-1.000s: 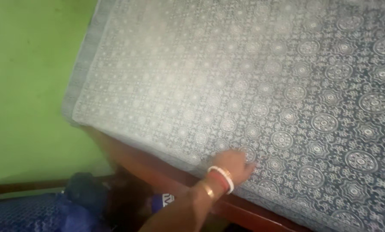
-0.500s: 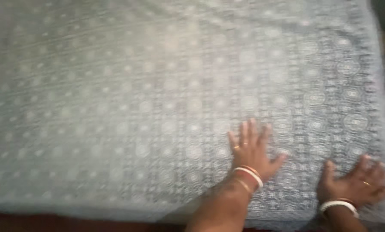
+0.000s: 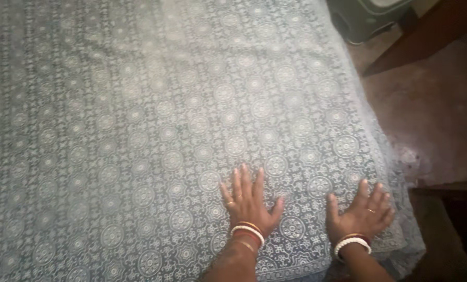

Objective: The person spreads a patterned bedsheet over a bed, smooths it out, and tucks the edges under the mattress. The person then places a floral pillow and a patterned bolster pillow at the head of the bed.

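Head view first — what are the hands doing?

— Both lie flat, palms down, on a patterned bedsheet (image 3: 155,125), grey-blue with pale round medallions, which is spread over the bed and fills most of the frame. The left hand (image 3: 248,204) has its fingers spread wide and grips nothing; bangles circle the wrist.

— And the other?

— The right hand (image 3: 361,214) is likewise open and pressed flat, fingers splayed, just beside the sheet's right edge, near the close corner. A white bangle sits at that wrist.

— How far apart are they?

— Near each other, not touching, both close to the near edge.

— Anything around the bed?

— Brown floor (image 3: 432,109) on the right, a dark wooden piece (image 3: 426,31) slanting across the upper right, and a green object (image 3: 364,18) at the top edge.
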